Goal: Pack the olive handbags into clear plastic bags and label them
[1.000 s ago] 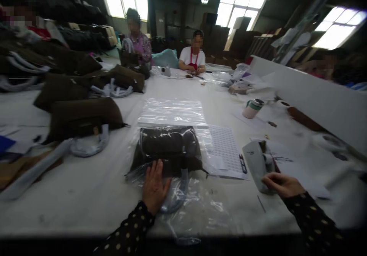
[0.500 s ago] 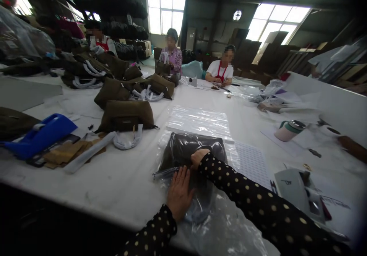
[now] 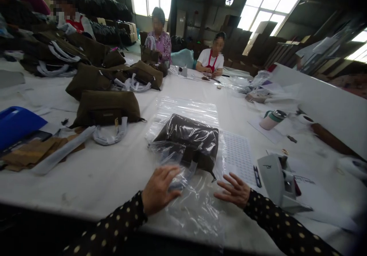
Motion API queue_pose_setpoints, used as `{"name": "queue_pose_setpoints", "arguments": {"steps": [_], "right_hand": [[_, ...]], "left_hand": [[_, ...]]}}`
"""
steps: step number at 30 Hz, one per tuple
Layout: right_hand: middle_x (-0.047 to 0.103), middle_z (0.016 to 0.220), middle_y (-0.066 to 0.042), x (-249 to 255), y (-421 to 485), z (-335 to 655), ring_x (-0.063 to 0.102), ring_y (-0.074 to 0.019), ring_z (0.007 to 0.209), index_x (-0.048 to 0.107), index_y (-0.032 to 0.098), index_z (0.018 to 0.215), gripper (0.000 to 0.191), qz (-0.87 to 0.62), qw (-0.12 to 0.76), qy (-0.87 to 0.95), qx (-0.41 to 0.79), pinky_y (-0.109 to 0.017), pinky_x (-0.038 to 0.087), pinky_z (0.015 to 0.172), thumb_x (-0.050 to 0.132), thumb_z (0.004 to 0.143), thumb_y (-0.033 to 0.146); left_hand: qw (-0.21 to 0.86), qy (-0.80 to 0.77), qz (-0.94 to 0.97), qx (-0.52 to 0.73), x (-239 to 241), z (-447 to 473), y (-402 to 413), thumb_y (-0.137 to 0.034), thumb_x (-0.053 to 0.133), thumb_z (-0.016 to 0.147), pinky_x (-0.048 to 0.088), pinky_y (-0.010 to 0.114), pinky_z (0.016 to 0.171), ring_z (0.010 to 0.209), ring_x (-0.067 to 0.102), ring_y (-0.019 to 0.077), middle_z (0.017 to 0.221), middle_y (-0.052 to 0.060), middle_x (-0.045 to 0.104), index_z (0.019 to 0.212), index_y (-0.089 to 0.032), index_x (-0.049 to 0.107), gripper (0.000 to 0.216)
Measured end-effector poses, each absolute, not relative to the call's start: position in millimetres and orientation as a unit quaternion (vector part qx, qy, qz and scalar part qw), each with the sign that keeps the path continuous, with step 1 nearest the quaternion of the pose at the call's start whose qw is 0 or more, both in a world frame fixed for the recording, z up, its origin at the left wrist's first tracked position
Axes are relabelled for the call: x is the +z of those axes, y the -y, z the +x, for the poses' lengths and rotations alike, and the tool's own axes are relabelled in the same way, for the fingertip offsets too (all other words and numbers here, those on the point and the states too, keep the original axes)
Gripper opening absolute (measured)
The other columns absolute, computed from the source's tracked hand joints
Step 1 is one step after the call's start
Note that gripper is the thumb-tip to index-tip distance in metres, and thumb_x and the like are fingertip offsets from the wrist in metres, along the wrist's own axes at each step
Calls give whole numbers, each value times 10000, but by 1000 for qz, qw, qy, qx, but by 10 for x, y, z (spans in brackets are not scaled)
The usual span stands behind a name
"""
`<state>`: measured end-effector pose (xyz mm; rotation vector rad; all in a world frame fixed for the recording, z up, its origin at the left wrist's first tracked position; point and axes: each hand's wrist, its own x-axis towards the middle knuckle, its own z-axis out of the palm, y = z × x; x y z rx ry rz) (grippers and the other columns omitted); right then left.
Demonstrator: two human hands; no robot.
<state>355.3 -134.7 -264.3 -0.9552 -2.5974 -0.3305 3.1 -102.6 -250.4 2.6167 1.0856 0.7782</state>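
Note:
A dark brown handbag lies inside a clear plastic bag, whose loose end spreads toward the table's front edge. My left hand is at the near left of the handbag, over the plastic, fingers stretched out and thumb apart. Whether it touches the film I cannot tell. On the other side, my right hand hovers by the plastic's right edge with its fingers spread and nothing in them. The handbag's wrapped handles are partly hidden under the shiny film near my left hand.
More brown handbags with wrapped handles are piled at left, near a blue holder. Flat clear bags lie beyond the wrapped one. At right are a sticker sheet, thread snips, a tape dispenser and a mug. Co-workers sit opposite.
My right hand has come off the handbag and moved right and nearer, opening from a closed shape. My left hand has shifted left. The handbag shows more fully, and the view has turned slightly.

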Motion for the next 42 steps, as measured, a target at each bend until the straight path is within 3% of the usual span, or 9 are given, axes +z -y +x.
{"name": "queue_pose_setpoints", "arguments": {"steps": [3, 6, 9, 16, 21, 25, 33, 38, 42], "right_hand": [[651, 1013, -9, -2774, 1327, 3355, 517, -164, 1087, 617, 281, 1019, 242, -333, 212, 919, 8, -409, 394, 968, 437, 882, 195], [661, 787, -55, -2733, 1128, 3253, 607, -153, 793, 640, 189, 889, 325, -392, 227, 886, 96, -304, 504, 718, 317, 892, 227], [623, 672, -59, -2680, 1033, 3200, 581, -153, 617, 634, 170, 887, 326, -442, 236, 862, 71, -275, 484, 558, 310, 860, 194], [663, 997, -29, -2783, 1267, 3208, 599, -194, 933, 594, 253, 1014, 288, -327, 246, 907, -96, -348, 424, 827, 471, 803, 101], [625, 893, -76, -2790, 1376, 3288, 591, -200, 808, 483, 196, 1074, 287, -552, 397, 733, 3, -344, 489, 705, 433, 792, 172], [626, 864, -104, -2826, 1290, 3074, 570, -267, 825, 518, 163, 989, 339, -640, 296, 708, 25, -436, 467, 759, 575, 702, 334], [661, 847, -18, -2801, 1242, 3133, 638, -158, 716, 510, 222, 1063, 291, -557, 274, 778, 99, -293, 529, 664, 372, 810, 177], [519, 1200, -81, -2684, 1447, 3516, 470, -243, 1146, 492, 260, 1176, 447, -438, 346, 822, -114, -428, 432, 922, 470, 775, 61], [512, 1195, -68, -2797, 1595, 3450, 385, -275, 1209, 597, 256, 1057, 279, -396, 316, 839, -197, -491, 306, 1014, 545, 794, 178]], "left_hand": [[144, -330, 910, 204, -2625, 92, 1618, -596, 580, 690, 409, 458, 916, 1075, 492, 297, 1181, 144, 547, 1279, -159, 418, 751], [147, -371, 890, 220, -2796, 178, 1849, -402, 576, 777, 456, 426, 848, 956, 547, 258, 1023, 108, 614, 1134, -165, 536, 431], [149, -429, 836, 307, -2840, 197, 1789, -190, 447, 858, 477, 350, 797, 862, 561, 191, 868, 66, 631, 888, -182, 611, 167], [124, -462, 794, 376, -2787, 33, 1716, -217, 410, 879, 465, 318, 701, 735, 564, 169, 703, 45, 615, 756, -178, 611, 239], [138, -432, 819, 352, -2865, 8, 1738, -192, 409, 879, 452, 306, 690, 727, 554, 162, 685, 36, 611, 754, -182, 608, 234], [138, -417, 827, 352, -2864, 18, 1712, -176, 421, 869, 453, 307, 689, 735, 549, 167, 694, 36, 618, 779, -179, 610, 209], [120, -417, 832, 347, -2905, -64, 1705, -171, 449, 860, 485, 305, 729, 791, 576, 170, 793, 47, 652, 875, -184, 624, 177], [38, -410, 845, 341, -2913, -48, 1713, -329, 593, 790, 435, 412, 918, 1109, 493, 260, 1157, 139, 582, 1182, -138, 513, 444], [108, -334, 865, 358, -2841, -30, 1688, -174, 501, 844, 470, 352, 869, 989, 576, 196, 922, 58, 682, 962, -187, 617, 167]]}}
